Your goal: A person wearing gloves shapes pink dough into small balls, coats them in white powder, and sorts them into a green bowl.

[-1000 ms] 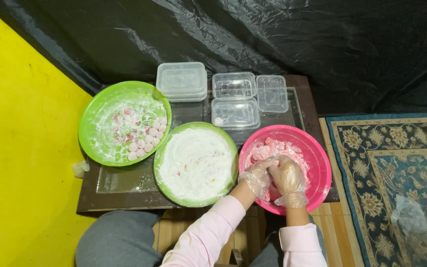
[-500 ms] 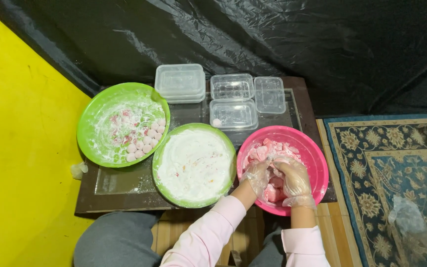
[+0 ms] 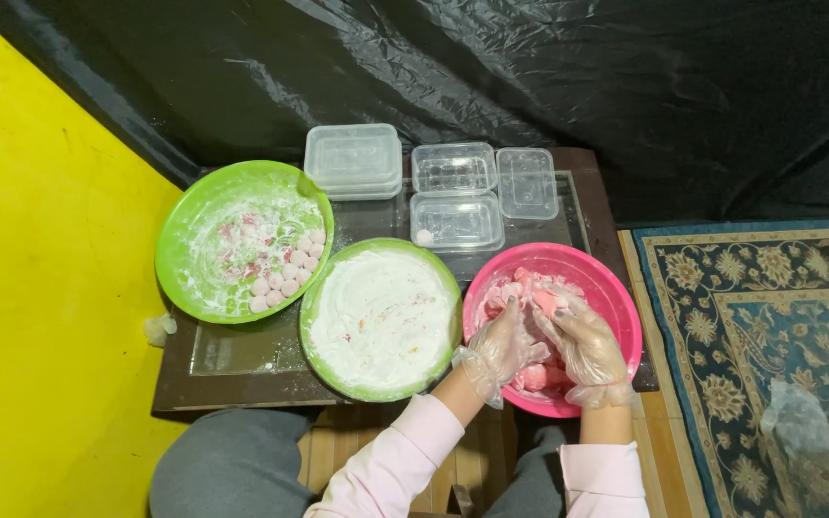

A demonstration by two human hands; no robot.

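Pink dough [image 3: 539, 302] is being pinched and shaped inside the pink bowl [image 3: 616, 288] by the gloved left hand [image 3: 503, 347] and right hand [image 3: 582, 345], both closed on it; judging by the floured green bowl [image 3: 338, 364] just left of the pink bowl, coating is probably being approached.

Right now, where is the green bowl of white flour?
In the head view the green bowl of white flour sits at the table's near edge, between the green bowl of coated balls on its left and the pink bowl on its right.

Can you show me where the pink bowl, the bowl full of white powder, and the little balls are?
pink bowl [image 3: 616, 293]: head view, right rim.
bowl of white powder [image 3: 323, 288]: head view, green left rim.
little balls [image 3: 285, 278]: head view, cluster in left green bowl.
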